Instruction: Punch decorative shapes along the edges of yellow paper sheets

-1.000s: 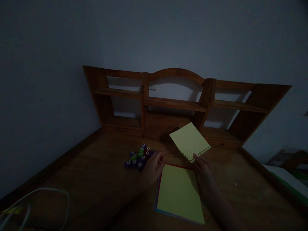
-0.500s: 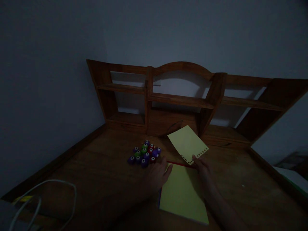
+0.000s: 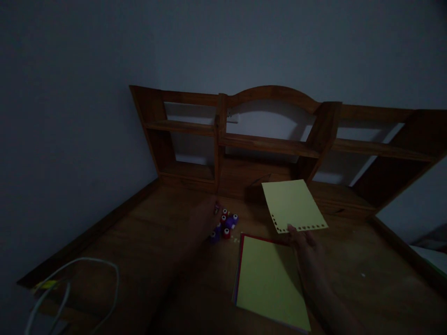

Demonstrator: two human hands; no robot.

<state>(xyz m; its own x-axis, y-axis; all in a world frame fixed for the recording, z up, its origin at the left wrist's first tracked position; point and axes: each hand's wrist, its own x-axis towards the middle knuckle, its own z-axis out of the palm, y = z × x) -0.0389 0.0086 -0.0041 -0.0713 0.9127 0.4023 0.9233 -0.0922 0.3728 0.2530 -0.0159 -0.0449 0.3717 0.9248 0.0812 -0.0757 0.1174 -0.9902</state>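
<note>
My right hand (image 3: 305,242) pinches the near edge of a loose pale yellow sheet (image 3: 295,202), holding it up off the table. Small punched holes run along that edge and the lower left side. Below it lies a stack of coloured paper (image 3: 270,284) with a yellow sheet on top and a red edge showing. My left hand (image 3: 204,214), dark and blurred, is at a purple craft punch (image 3: 217,208) at the back of a cluster; whether its fingers grip it is unclear. Red craft punches (image 3: 226,233) and purple ones stand beside it. My forearm hides the cluster's left part.
Tiny yellow paper bits (image 3: 235,240) lie between the punches and the stack. A wooden shelf unit (image 3: 268,144) stands along the back of the wooden table (image 3: 139,232). A white cable (image 3: 117,279) loops at the front left, near something yellow (image 3: 45,284).
My left hand has moved from beside the paper stack up and left to the back of the punches. My right hand has shifted the punched sheet right and turned it. The view has shifted slightly.
</note>
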